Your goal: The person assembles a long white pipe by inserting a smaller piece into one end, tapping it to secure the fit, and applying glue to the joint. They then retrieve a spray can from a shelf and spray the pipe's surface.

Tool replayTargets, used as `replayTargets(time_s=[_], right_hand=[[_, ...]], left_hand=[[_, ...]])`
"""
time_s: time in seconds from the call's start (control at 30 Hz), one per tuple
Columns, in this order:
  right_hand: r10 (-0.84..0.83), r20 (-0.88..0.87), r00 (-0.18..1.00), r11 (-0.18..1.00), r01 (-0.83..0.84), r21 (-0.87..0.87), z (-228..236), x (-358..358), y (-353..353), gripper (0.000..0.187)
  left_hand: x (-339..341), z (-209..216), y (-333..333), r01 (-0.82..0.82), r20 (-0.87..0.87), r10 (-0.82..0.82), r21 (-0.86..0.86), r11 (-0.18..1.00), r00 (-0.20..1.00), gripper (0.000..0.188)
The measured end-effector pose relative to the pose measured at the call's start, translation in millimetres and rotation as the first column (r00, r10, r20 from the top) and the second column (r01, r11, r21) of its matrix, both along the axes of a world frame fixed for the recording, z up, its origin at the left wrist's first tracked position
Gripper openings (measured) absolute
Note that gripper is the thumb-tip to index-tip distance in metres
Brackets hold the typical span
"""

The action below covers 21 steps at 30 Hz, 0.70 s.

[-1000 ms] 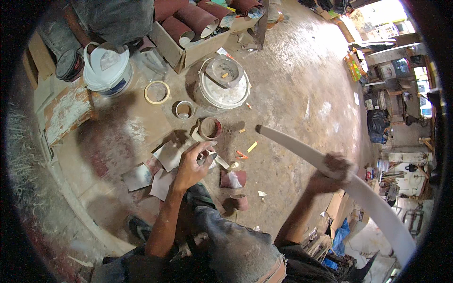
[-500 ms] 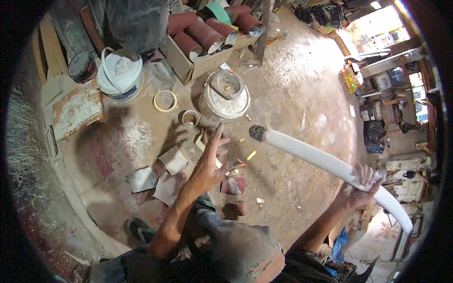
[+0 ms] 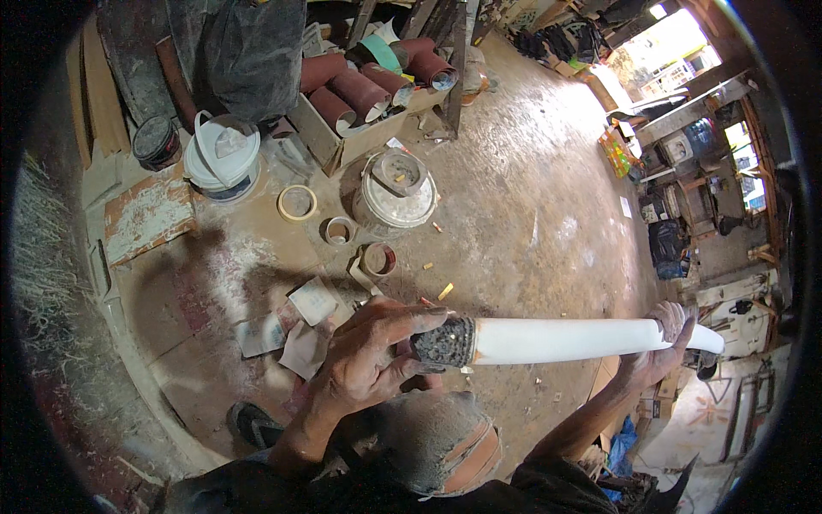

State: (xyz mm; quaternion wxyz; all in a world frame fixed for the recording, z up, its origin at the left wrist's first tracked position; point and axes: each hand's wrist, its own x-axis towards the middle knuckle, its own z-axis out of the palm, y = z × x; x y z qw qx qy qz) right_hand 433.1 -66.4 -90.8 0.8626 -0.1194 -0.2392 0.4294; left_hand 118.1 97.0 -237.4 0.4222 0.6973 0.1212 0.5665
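Observation:
A long white bar [image 3: 556, 341] with a dark, rough, crusty end lies almost level across in front of me. My right hand [image 3: 658, 351] is closed around it towards its right end. At the other end, my left hand [image 3: 377, 349] has its thumb and fingers around the dark tip. The bar's far right end reaches past my right hand. Beneath the left side of the bar shows my dusty grey knee [image 3: 428, 437]. Pieces of used sandpaper [image 3: 312, 300] lie on the floor just beyond my left hand.
A lidded white bucket [image 3: 398, 193] stands ahead, with tape rolls [image 3: 297, 204] to its left. Behind it a carton [image 3: 342, 154] holds reddish sandpaper rolls [image 3: 360, 92]. Another white bucket [image 3: 223, 158] and a stained board [image 3: 147, 214] are at the left. Small scraps dot the floor.
The bar has swung from slanting to nearly level, and its dark end has come nearer to me. My left hand, empty before, now holds that end. My right hand keeps its grip.

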Motion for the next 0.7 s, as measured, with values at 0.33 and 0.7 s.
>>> replayTargets(time_s=[0.33,0.7], right_hand=[[-0.261,0.258,0.93,0.961,0.227,0.156,17.4,-16.5,-13.6,0.018],[-0.478,0.54,0.693,0.848,0.525,0.078,13.7,-13.7,-2.8,0.05]], left_hand=[[8.0,10.3,-11.9,-0.042,-0.059,0.038,-0.079,0.996,0.998,0.036],[6.9,5.3,-16.8,-0.022,-0.08,0.008,-0.175,0.984,0.997,0.046]])
